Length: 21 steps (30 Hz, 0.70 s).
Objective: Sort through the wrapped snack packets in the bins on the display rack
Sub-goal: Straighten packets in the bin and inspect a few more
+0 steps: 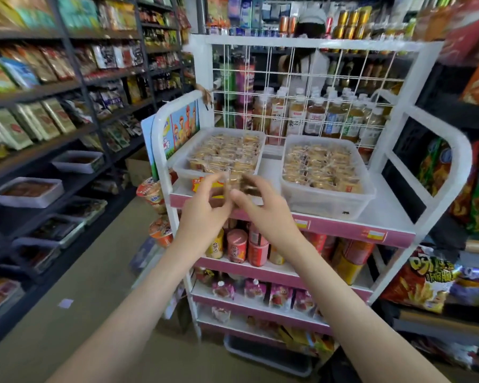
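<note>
"果之" on a bottle label, upper shelf

The white display rack has pink-fronted shelves and a wire grid back. On its top shelf, two clear plastic bins stand side by side and apart: the left bin and the right bin, each filled with wrapped snack packets. The shelf below carries upright cans. The next shelf down holds a row of small pouches.
</note>
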Motion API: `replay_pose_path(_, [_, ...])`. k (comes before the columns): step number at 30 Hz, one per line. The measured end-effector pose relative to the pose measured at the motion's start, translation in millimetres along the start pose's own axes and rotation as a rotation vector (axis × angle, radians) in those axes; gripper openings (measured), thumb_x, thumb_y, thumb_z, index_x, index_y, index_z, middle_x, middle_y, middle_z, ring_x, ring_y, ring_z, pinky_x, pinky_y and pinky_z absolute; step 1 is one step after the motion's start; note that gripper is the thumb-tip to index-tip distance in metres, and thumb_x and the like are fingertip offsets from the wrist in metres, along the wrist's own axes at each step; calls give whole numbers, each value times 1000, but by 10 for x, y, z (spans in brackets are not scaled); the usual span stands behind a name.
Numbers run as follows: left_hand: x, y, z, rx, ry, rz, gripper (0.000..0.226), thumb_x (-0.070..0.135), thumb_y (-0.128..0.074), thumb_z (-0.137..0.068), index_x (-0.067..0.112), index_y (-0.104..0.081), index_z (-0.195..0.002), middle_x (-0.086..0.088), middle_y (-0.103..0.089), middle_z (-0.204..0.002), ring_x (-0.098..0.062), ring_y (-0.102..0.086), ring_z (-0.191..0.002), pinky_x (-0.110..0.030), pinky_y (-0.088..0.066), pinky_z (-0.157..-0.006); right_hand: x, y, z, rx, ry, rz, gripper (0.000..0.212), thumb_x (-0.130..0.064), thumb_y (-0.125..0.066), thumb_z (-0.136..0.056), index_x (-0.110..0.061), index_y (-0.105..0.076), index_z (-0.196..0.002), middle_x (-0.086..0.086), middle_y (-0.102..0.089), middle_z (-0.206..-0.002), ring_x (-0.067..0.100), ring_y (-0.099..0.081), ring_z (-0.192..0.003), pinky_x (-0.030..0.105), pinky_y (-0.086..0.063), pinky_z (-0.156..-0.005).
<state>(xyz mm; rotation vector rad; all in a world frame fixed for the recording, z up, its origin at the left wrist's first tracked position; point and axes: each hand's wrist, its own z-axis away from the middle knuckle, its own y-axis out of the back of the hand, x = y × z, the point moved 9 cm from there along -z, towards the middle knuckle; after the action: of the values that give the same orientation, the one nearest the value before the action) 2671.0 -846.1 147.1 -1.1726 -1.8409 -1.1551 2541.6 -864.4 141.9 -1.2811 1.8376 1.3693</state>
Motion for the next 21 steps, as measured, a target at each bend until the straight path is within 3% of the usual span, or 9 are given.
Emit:
replay_pose_path(2, [44, -36, -60, -88, -60, -70, 56, 6, -60, -92, 26, -43, -141, 23, -55, -112, 22, -54, -89, 1, -41, -74, -82, -134, -143, -39, -6, -53, 59, -36, -60, -92, -21, -37, -144, -10, -50, -126, 3, -47, -112, 17, -37, -91])
replay_pose_path(5, [-39, -29, -184, -210, -123, -147, 67, 9, -55, -94, 30, -27, -151, 16, -43, -140, 7, -43, -125, -3, -35, -95, -11, -191, -442, 79, -64, -170, 54, -35, -63, -87, -23, -46, -137, -2, -63, -114, 15, -60, -105, 31, -48, -94])
replay_pose_path(7, [-167, 62, -319, -212, -184, -257, 65, 13, -55, -95, 28, -26, -151, 13, -37, -147, 2, -33, -134, -3, -26, -100, 91, -250, -667, 122, -114, -282, 54, -47, -60, -77, -24, -53, -125, 0, -67, -104, 21, -65, -98, 46, -53, -90])
replay_pose_path(9, [-333, 223, -517, -152, -256, -433, 59, 16, -55, -96, 22, -30, -150, 6, -39, -149, -7, -35, -135, -6, -23, -100, 135, -332, -949, 131, -121, -286, 48, -53, -60, -75, -25, -54, -114, -3, -64, -95, 22, -65, -94, 49, -54, -86])
replay_pose_path(12, [-551, 441, -789, -5, -405, -724, 48, 16, -55, -95, 7, -43, -141, -12, -48, -141, -24, -41, -131, -30, -32, -108, 146, -467, -1388, 79, -100, -129, 28, -41, -61, -89, -23, -51, -108, 2, -63, -98, 23, -62, -96, 48, -52, -86])
replay_pose_path(14, [-688, 466, -926, 20, -493, -878, 47, 23, -50, -95, -1, -49, -134, -18, -51, -136, -31, -42, -129, -42, -27, -111, 178, -581, -1643, 34, -71, -18, 35, -38, -62, -90, -18, -56, -118, 3, -66, -109, 22, -62, -102, 47, -51, -90])
replay_pose_path(17, [-902, 424, -1082, -10, -542, -1035, 56, 39, -32, -100, -2, -51, -135, -19, -51, -140, -32, -39, -135, -50, -19, -114, 188, -782, -1873, -71, 10, 205, 42, -27, -63, -91, -15, -54, -131, 5, -64, -123, 20, -59, -110, 27, -44, -93])
replay_pose_path(19, [-1021, 385, -1170, -33, -545, -1086, 62, 44, -25, -102, -1, -51, -135, -18, -51, -141, -32, -40, -137, -55, -17, -114, 187, -946, -1940, -189, 87, 351, 36, -20, -60, -93, -12, -58, -127, 4, -65, -117, 18, -58, -102, 26, -42, -88])
replay_pose_path(21, [-1102, 348, -1241, -32, -549, -1113, 63, 47, -34, -98, -1, -51, -135, -17, -51, -141, -32, -40, -137, -59, -15, -113, 179, -1075, -1968, -307, 140, 413, 30, -16, -58, -93, -12, -61, -123, -2, -63, -106, 12, -52, -93, 27, -40, -82])
